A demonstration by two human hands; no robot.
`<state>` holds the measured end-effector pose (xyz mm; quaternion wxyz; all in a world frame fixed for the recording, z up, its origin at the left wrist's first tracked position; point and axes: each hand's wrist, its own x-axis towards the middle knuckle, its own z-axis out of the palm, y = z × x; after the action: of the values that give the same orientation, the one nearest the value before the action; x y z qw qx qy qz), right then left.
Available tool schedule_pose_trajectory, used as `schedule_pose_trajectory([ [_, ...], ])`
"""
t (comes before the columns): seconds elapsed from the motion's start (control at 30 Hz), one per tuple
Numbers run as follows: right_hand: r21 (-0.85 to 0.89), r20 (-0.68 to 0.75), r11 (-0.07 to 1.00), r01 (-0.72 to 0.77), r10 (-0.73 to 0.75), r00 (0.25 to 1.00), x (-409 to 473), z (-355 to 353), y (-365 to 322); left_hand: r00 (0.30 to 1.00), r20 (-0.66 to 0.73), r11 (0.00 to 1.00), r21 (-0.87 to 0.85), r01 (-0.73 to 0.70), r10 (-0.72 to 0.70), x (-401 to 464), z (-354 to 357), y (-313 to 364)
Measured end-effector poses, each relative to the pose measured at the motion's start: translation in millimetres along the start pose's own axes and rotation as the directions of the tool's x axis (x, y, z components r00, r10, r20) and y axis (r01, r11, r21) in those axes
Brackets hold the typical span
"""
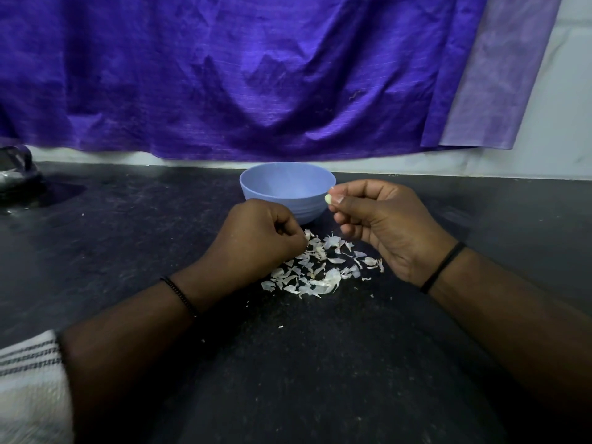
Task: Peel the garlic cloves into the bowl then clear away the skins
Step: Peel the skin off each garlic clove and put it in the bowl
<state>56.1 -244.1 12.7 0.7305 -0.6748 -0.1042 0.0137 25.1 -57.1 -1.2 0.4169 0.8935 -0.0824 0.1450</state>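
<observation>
A pale blue bowl point(282, 187) stands on the dark counter point(320, 363) near the back edge; its inside is hidden from here. My right hand point(381, 225) pinches a small pale garlic clove point(328, 199) between thumb and forefinger, just right of the bowl's rim. My left hand point(259, 238) is curled into a loose fist in front of the bowl, its fingertips down at the edge of a pile of white garlic skins point(317, 267). Whether it holds a skin I cannot tell. The skins lie scattered between my two hands.
A purple cloth point(240, 75) hangs behind the counter down to just above the bowl. A dark shiny object point(16, 174) sits at the far left. A white striped sleeve point(28, 379) shows at the lower left. Small skin flecks point(281, 326) dot the counter.
</observation>
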Motion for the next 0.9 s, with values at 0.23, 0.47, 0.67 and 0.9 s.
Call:
schedule_pose_trajectory([
  [0.23,-0.169,-0.068,0.973,0.158,-0.171,0.983,20,15,-19,0.996,0.094,0.997,0.072,-0.009,0.002,-1,-1,4],
  [0.47,-0.523,-0.03,0.814,0.251,-0.312,0.95,71,33,-21,1.0,0.019,0.986,0.163,-0.024,0.021,4,-1,-2],
  [0.67,-0.488,-0.043,0.818,0.303,-0.369,0.928,61,33,-26,0.997,-0.048,0.985,0.162,-0.054,0.063,6,-1,-3],
  [0.9,-0.645,0.142,0.679,0.352,-0.346,0.928,4,12,-17,0.987,-0.117,0.977,0.193,-0.089,0.113,7,-2,-5],
])
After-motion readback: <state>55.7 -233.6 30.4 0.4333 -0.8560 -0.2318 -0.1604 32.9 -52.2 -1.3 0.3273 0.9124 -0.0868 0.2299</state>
